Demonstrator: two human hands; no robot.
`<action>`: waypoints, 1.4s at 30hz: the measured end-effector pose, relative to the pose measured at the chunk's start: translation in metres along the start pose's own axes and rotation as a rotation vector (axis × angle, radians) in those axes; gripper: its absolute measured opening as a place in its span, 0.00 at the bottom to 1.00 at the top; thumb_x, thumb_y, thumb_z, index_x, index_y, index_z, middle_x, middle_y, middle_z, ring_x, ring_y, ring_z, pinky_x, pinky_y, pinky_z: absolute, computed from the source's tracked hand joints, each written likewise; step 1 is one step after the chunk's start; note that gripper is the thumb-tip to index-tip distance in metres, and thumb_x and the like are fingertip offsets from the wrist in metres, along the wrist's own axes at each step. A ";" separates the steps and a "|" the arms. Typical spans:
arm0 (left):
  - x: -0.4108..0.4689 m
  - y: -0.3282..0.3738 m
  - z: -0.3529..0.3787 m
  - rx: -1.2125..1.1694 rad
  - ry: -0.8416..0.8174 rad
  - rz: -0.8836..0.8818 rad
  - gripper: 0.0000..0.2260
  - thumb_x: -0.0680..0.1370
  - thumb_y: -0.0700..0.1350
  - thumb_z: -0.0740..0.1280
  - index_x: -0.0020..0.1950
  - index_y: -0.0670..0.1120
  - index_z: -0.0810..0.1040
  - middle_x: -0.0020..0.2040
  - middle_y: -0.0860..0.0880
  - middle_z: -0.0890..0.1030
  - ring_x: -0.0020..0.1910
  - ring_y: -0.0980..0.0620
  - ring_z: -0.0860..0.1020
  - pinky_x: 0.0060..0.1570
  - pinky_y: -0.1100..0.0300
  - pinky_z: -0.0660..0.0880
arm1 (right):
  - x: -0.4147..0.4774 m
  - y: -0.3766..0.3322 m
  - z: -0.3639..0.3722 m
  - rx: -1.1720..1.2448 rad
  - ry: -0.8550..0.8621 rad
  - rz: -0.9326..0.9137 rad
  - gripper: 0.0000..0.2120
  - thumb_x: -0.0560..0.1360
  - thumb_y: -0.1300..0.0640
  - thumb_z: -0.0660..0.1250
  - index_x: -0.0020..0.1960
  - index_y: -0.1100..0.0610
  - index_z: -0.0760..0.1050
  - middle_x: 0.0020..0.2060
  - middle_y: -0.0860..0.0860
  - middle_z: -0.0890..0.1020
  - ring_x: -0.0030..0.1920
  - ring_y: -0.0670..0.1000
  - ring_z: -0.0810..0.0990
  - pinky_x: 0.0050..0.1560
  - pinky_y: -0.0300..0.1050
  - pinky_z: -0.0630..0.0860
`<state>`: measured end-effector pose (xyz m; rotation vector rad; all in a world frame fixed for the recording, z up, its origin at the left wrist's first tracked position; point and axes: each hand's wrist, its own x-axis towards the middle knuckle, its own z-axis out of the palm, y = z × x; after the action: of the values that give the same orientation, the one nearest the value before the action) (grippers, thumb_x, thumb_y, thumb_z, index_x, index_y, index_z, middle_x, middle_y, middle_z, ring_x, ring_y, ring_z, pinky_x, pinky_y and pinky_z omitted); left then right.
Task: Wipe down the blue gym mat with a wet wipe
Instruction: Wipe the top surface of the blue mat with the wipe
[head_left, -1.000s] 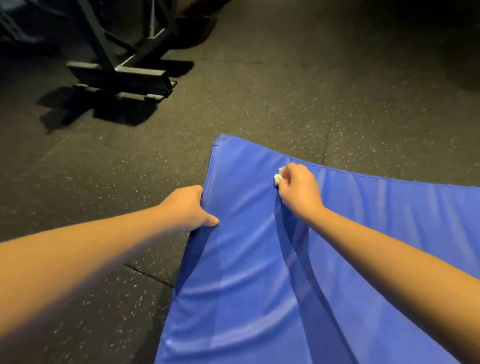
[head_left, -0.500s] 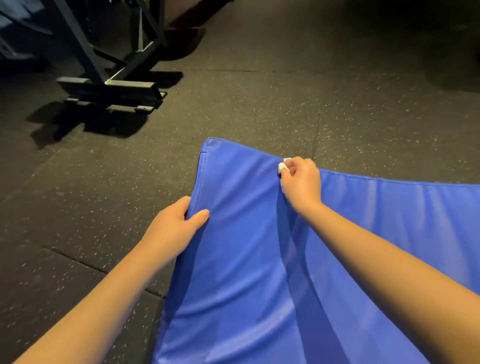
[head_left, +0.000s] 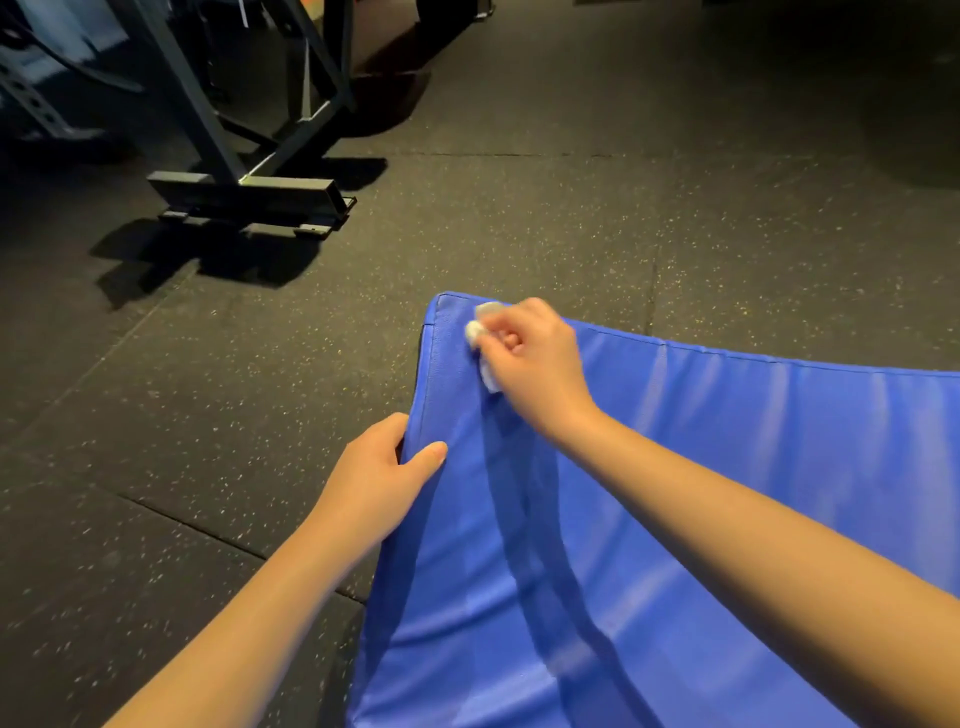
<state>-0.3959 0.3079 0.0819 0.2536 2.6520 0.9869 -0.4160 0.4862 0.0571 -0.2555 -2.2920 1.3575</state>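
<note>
Right hand (head_left: 535, 358) presses crumpled white wipe (head_left: 480, 338) onto glossy blue mat (head_left: 727, 467).

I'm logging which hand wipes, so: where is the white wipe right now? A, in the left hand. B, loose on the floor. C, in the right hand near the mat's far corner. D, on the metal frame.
C: the right hand pinches the wipe against the blue mat by its far corner; the left hand only grips the side edge.

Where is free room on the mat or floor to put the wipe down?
Free: the blue mat right of the right hand; the floor between mat and machine base. Crowded: the mat's left corner, with the wipe and left hand.
</note>
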 end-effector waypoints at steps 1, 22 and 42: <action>-0.002 -0.001 0.000 -0.001 0.002 -0.003 0.11 0.78 0.48 0.66 0.49 0.39 0.75 0.44 0.42 0.79 0.43 0.41 0.76 0.39 0.55 0.68 | -0.002 -0.002 0.003 -0.008 -0.049 -0.071 0.04 0.74 0.59 0.68 0.40 0.56 0.79 0.37 0.49 0.74 0.40 0.47 0.73 0.41 0.31 0.66; -0.002 -0.003 0.000 0.019 -0.044 0.006 0.10 0.78 0.48 0.66 0.47 0.41 0.74 0.46 0.43 0.79 0.41 0.46 0.74 0.39 0.56 0.68 | -0.007 0.000 0.002 -0.118 -0.234 -0.457 0.06 0.71 0.66 0.65 0.44 0.59 0.80 0.40 0.52 0.75 0.36 0.50 0.70 0.36 0.35 0.64; 0.001 -0.031 0.016 -0.271 -0.178 -0.243 0.14 0.80 0.43 0.63 0.63 0.56 0.72 0.55 0.55 0.81 0.51 0.53 0.81 0.55 0.54 0.76 | -0.064 0.079 -0.013 -0.388 -0.372 -0.272 0.04 0.74 0.63 0.60 0.44 0.57 0.73 0.43 0.54 0.74 0.42 0.58 0.75 0.38 0.51 0.74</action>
<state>-0.3928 0.2946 0.0494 -0.0391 2.2917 1.1648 -0.3598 0.5110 -0.0247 0.2029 -2.7675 0.8732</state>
